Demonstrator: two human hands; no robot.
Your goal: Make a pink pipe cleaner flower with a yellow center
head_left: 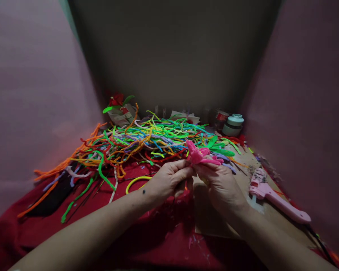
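A bright pink pipe-cleaner flower (198, 153) is held up in the middle of the head view, with its petals facing upward and a little yellow showing among them. My left hand (176, 177) pinches at the flower's base, its fingers curled together. From the other side, my right hand (219, 182) grips the same flower low down, its thumb and fingers closed below the petals. The two hands meet at the fingertips, which hide the flower's underside. Just behind the flower are fuzzy green leaves (222, 148).
A big heap of coloured pipe cleaners (147, 137) spreads behind my hands. To the right, a pink glue gun (277, 199) lies on a brown board (211, 222). A teal jar (234, 124) and a red flower (116, 100) stand at the back. Red cloth (155, 248) covers the table.
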